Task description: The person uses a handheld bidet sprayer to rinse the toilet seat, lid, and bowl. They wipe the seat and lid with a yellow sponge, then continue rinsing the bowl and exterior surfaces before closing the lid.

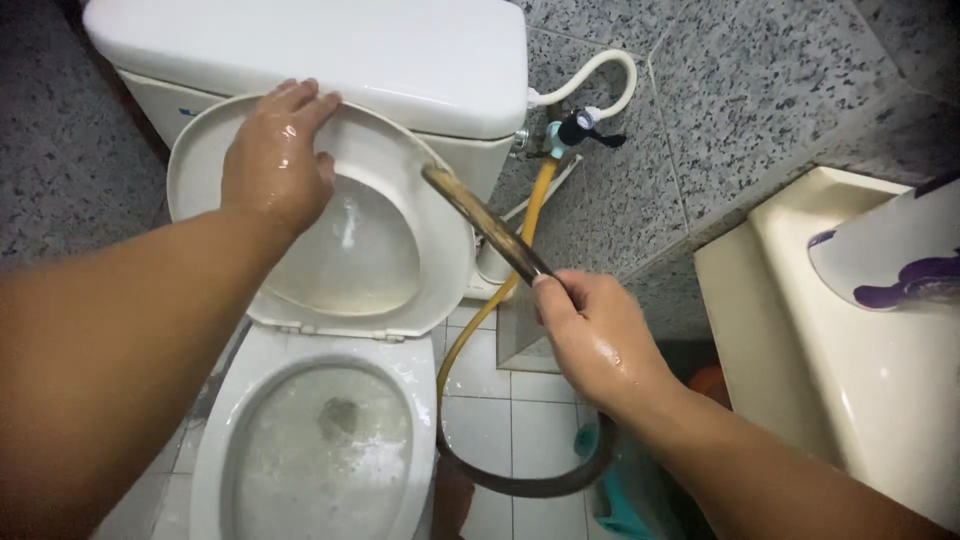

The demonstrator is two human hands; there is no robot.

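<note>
Left hand (272,160) flat, fingers spread on raised toilet seat (400,170). Right hand (592,335) gripping hose (485,220), nozzle end angled up-left toward seat.

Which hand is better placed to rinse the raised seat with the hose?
Right. The right hand already grips the hose, its end aimed at the raised toilet seat. The left hand rests on the seat's top edge.

Both forearms are bare, with no sleeve in view. The left hand (272,160) and the right hand (590,335) wear no gloves, rings or watch. Their backs look wet and shiny.
</note>
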